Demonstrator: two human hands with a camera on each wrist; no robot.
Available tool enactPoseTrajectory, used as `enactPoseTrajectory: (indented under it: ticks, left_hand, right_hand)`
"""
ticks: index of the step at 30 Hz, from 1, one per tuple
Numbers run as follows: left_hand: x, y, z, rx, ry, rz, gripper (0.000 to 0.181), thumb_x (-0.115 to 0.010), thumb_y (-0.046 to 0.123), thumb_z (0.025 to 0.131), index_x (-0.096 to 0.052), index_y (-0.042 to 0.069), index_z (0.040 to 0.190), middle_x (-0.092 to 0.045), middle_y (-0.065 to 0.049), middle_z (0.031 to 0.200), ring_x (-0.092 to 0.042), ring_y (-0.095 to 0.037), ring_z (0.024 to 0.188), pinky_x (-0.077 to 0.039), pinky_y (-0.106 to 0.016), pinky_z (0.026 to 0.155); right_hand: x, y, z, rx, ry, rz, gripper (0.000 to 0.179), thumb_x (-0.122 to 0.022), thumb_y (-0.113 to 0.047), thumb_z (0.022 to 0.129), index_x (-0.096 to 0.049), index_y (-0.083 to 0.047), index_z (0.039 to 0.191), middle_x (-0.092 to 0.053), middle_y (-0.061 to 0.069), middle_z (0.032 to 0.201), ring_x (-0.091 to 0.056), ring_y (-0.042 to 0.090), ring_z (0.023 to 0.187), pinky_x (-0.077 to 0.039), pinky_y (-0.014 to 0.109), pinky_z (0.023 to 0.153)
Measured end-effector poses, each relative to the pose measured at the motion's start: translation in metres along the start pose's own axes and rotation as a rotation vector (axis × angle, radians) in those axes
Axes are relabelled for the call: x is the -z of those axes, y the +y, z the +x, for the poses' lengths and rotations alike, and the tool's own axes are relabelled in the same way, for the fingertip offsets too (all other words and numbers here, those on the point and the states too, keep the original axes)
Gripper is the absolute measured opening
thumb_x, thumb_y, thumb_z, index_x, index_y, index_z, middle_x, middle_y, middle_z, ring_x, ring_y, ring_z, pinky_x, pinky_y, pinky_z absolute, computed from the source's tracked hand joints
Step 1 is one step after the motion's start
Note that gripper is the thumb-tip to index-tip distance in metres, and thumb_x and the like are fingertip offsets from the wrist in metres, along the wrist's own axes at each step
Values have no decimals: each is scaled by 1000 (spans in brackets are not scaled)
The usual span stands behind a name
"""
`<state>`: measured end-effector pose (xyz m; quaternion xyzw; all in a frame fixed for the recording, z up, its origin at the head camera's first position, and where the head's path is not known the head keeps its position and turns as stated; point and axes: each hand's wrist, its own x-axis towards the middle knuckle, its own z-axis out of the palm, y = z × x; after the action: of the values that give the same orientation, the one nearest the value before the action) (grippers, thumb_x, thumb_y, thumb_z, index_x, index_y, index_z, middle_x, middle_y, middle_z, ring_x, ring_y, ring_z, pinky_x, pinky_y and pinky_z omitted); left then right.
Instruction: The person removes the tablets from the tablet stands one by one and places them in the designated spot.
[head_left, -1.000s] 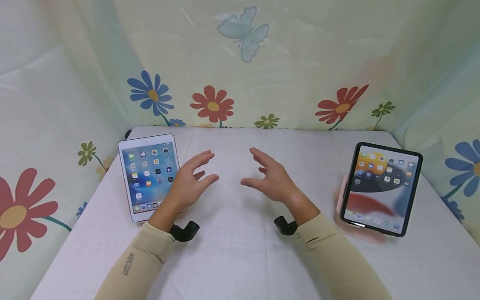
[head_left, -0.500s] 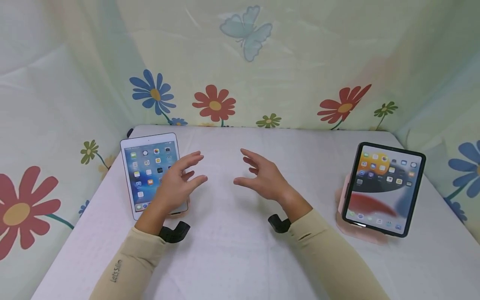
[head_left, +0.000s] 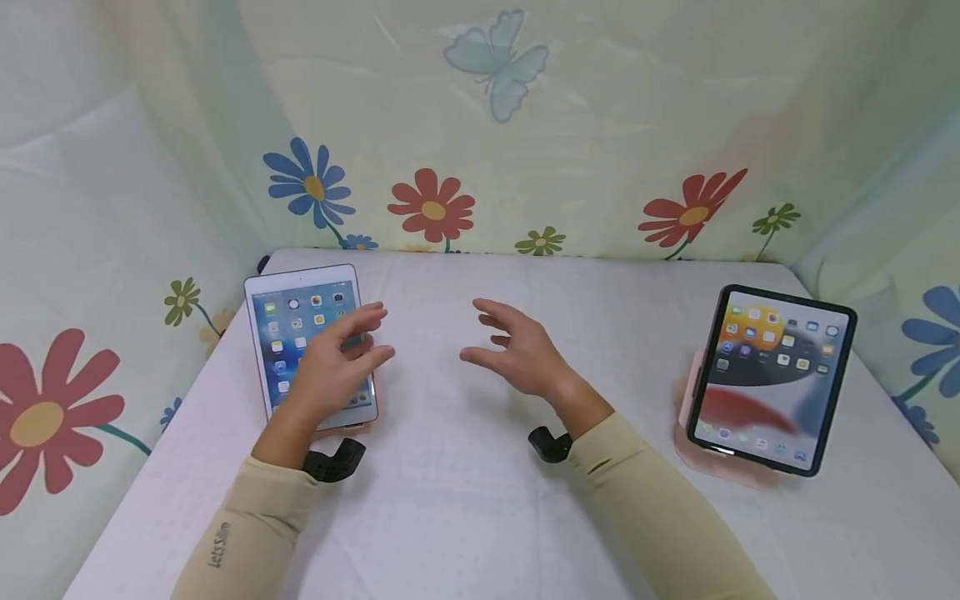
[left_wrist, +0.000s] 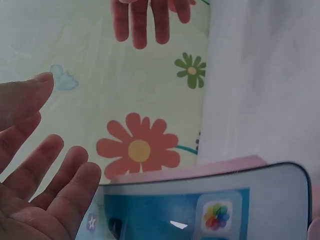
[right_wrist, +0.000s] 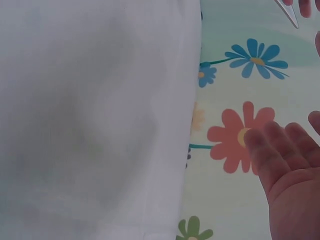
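A white-framed tablet (head_left: 303, 287) with a blue home screen leans on a pink stand at the left of the table. In front of its screen, my left hand (head_left: 330, 367) hovers with fingers extended and thumb apart, holding nothing; it covers part of the icons. The left wrist view shows this tablet's edge (left_wrist: 280, 185) close below the hand's fingers (left_wrist: 75, 200). My right hand (head_left: 525, 354) is held above the middle of the table, palm facing left, fingers spread and nothing in them. To the right, a black-framed tablet (head_left: 772, 375) with an orange and red wallpaper rests on another pink stand (head_left: 723, 467).
A white cloth covers the table (head_left: 465, 517). Behind it hangs a pale curtain (head_left: 585, 125) printed with flowers and a butterfly, which also wraps both sides. Black camera mounts (head_left: 333, 461) sit at both wrists.
My left hand has shifted left, from beside the white-framed tablet to in front of its screen. My right hand has drifted slightly left. The head view has turned a little; both tablets stay put.
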<state>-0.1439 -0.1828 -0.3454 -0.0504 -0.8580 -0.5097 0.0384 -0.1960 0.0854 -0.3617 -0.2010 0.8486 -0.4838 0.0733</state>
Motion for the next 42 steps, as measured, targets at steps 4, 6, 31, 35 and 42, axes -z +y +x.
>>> enactPoseTrajectory:
  ticks: [4, 6, 31, 35, 42]
  left_hand:
    - [8, -2, -2, 11, 21, -2, 53, -72, 20, 95, -54, 17, 145, -52, -4, 145, -53, -25, 130, -44, -39, 104]
    - [12, -4, -3, 10, 35, 3, 53, -72, 19, 95, -54, 16, 144, -53, -6, 143, -54, -25, 128, -44, -38, 104]
    - [73, -19, -16, 70, 261, 100, 54, -68, 27, 97, -51, 17, 148, -49, -8, 146, -47, -30, 133, -43, -47, 104]
    - [80, -22, -16, 103, 286, 98, 55, -67, 29, 98, -50, 17, 149, -44, -5, 153, -46, -33, 135, -43, -47, 103]
    - [88, -29, -15, 141, 333, 90, 55, -66, 29, 99, -49, 15, 150, -43, -5, 154, -41, -31, 139, -42, -43, 106]
  right_hand:
    - [-3, 0, 3, 12, -6, 30, 75, -80, -29, 88, -43, -14, 152, -43, 3, 153, -46, 21, 136, -43, 39, 107]
    - [-4, -1, 5, 13, -12, 42, 75, -80, -29, 87, -44, -15, 151, -44, 3, 153, -47, 20, 135, -44, 38, 106]
    - [-12, -16, 24, -2, -62, 39, 69, -79, -32, 88, -50, -22, 149, -52, 1, 146, -55, 25, 128, -50, 39, 99]
    - [-17, -19, 28, 12, -70, 46, 65, -78, -30, 90, -52, -22, 148, -53, -1, 145, -53, 19, 129, -48, 36, 101]
    - [-28, -25, 34, 12, -79, 66, 64, -78, -28, 90, -52, -20, 148, -52, -2, 147, -53, 18, 129, -50, 35, 100]
